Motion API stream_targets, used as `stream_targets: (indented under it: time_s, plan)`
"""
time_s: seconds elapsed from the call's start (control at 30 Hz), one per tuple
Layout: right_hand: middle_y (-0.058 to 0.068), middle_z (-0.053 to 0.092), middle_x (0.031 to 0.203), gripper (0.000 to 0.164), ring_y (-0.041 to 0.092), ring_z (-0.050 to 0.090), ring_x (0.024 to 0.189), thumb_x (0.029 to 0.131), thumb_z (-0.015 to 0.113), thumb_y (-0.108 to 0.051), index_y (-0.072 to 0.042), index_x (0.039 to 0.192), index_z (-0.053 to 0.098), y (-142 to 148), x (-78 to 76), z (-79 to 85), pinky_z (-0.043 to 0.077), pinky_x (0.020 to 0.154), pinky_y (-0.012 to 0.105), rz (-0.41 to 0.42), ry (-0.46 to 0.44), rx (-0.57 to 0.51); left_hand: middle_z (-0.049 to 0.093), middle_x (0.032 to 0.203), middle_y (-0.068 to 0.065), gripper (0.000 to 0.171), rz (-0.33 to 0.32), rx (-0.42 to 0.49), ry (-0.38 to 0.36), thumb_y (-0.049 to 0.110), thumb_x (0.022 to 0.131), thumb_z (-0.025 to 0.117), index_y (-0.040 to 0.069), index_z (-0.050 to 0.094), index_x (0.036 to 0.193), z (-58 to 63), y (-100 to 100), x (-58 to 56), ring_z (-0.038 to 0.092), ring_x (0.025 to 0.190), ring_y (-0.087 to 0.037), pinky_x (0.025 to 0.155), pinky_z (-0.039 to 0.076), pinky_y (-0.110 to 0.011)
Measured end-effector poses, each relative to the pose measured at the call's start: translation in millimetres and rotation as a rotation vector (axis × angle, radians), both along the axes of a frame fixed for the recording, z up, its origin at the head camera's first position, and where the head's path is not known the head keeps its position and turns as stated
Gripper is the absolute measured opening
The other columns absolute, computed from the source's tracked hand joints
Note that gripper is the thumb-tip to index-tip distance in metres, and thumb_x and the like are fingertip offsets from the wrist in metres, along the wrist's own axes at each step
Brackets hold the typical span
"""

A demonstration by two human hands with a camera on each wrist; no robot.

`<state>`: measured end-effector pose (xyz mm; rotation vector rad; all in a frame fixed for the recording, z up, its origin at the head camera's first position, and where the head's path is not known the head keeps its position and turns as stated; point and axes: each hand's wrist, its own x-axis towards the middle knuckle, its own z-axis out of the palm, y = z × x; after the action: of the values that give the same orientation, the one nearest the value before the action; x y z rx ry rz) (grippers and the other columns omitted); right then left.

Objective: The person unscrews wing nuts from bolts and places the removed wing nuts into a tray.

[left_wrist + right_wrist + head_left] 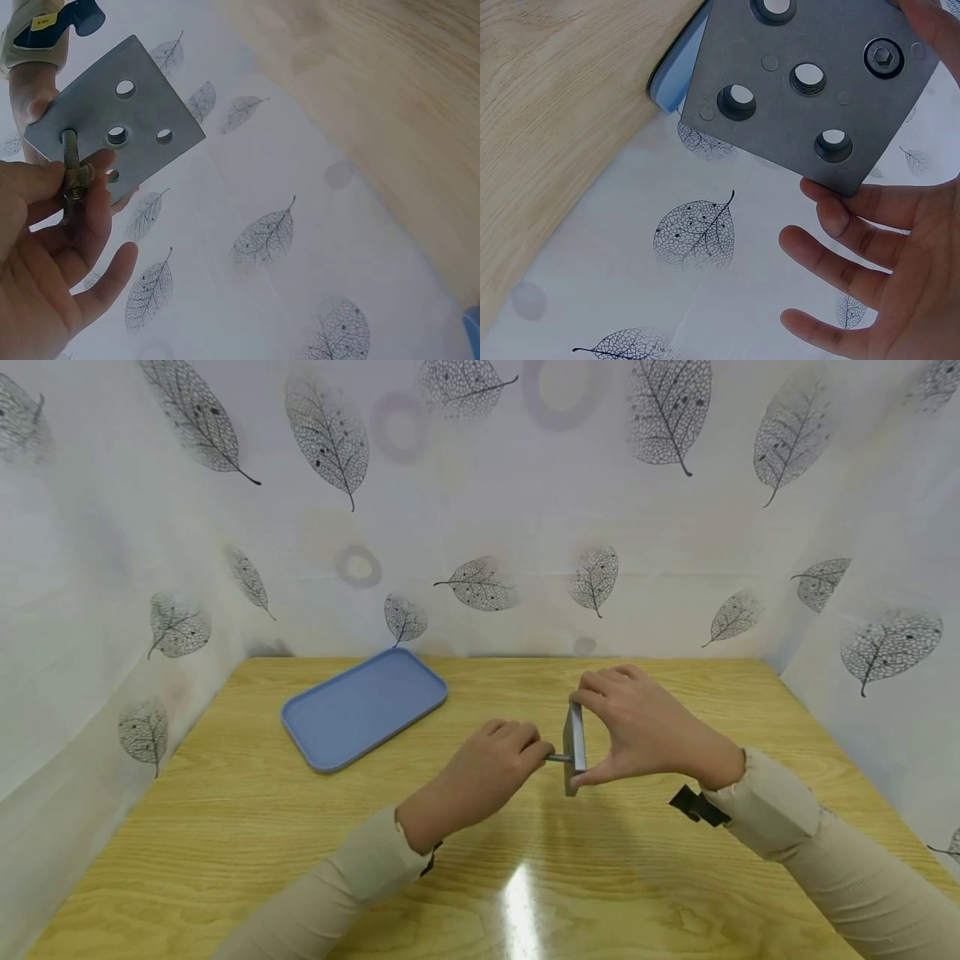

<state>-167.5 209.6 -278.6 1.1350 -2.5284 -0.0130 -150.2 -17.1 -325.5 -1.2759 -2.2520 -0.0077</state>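
A square grey metal plate with several round holes is held upright above the table. My right hand grips it by opposite edges, thumb at the lower edge and fingers at the upper. A socket-head bolt passes through one corner hole; its recessed head shows in the right wrist view. On the other side the threaded shank sticks out toward my left hand. The left thumb and fingers pinch a brass-coloured nut at the shank, partly covered by the fingertips.
A blue rectangular tray lies at the back left of the wood-grain table. White sheeting with a leaf print stands along the back and both sides. Dark straps are on the wrists.
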Motion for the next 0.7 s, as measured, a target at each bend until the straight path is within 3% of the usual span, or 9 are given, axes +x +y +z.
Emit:
stream_targets:
  time_s: [0.1, 0.27, 0.57, 0.7]
  plan:
    - [0.003, 0.057, 0.091, 0.087, 0.020, 0.056, 0.087, 0.053, 0.071, -0.076, -0.006, 0.103, 0.065, 0.5, -0.5, 0.1, 0.045, 0.088, 0.046, 0.009, 0.010, -0.006, 0.056, 0.090, 0.000, 0.016, -0.021, -0.022, -0.048, 0.018, 0.092, 0.060, 0.010, 0.065, 0.105, -0.7, 2.2, 0.2, 0.053, 0.076, -0.009, 0.068, 0.046, -0.020]
    - [0.004, 0.057, 0.091, 0.087, 0.021, 0.057, 0.087, 0.052, 0.072, -0.076, -0.005, 0.104, 0.065, 0.8, -0.6, 0.4, 0.045, 0.088, 0.046, 0.013, 0.018, -0.006, 0.052, 0.089, 0.000, 0.023, -0.030, -0.054, -0.116, 0.026, 0.092, 0.061, 0.007, 0.061, 0.105, -3.1, 3.9, 0.5, 0.046, 0.074, -0.007, 0.065, 0.042, -0.016]
    - [0.004, 0.058, 0.092, 0.087, 0.020, 0.056, 0.087, 0.053, 0.071, -0.076, -0.006, 0.104, 0.065, 1.6, -0.8, 1.3, 0.045, 0.088, 0.046, 0.002, 0.014, 0.000, 0.055, 0.088, 0.003, 0.022, 0.035, -0.074, -0.012, 0.034, 0.093, 0.057, 0.013, 0.056, 0.099, -3.2, 3.2, 0.5, 0.053, 0.074, -0.007, 0.065, 0.045, -0.022]
    - [0.003, 0.057, 0.091, 0.087, 0.020, 0.056, 0.086, 0.054, 0.070, -0.076, -0.006, 0.105, 0.065, 1.8, 0.1, 1.5, 0.045, 0.088, 0.046, 0.005, 0.009, -0.003, 0.056, 0.082, 0.005, 0.025, 0.046, -0.046, -0.018, 0.037, 0.093, 0.056, 0.013, 0.052, 0.096, -3.2, 3.0, 0.4, 0.054, 0.069, -0.006, 0.063, 0.043, -0.022]
